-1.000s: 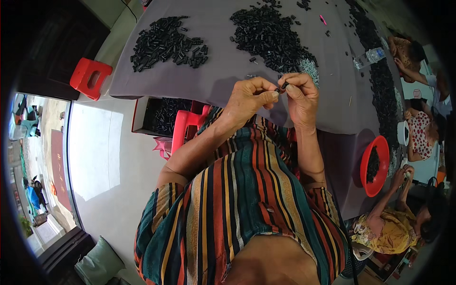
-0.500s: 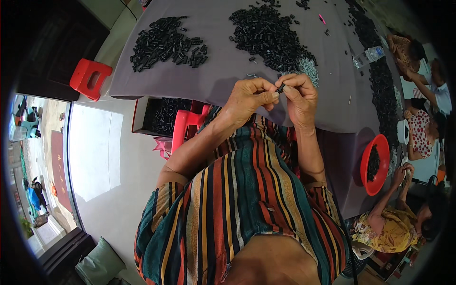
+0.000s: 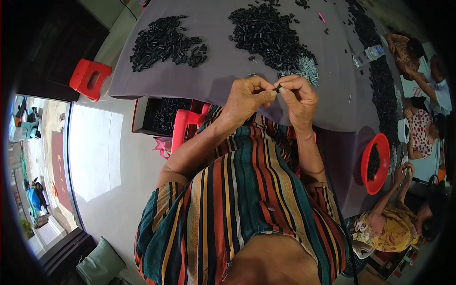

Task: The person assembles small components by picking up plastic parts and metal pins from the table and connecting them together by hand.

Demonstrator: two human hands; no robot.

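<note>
grey-draped table (image 3: 216, 47) bears black pieces (image 3: 263, 33), silvery bits (image 3: 308, 71).

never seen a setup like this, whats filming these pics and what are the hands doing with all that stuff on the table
There's no machine here, just a person's bare hands. A fisheye camera worn on the head looks down, so straight edges seem bent. The left hand and right hand meet, fingertips pinching a small black piece. On the grey-covered table lie a left pile and a larger pile of black pieces, plus small silvery pieces and a clear bottle.
</note>
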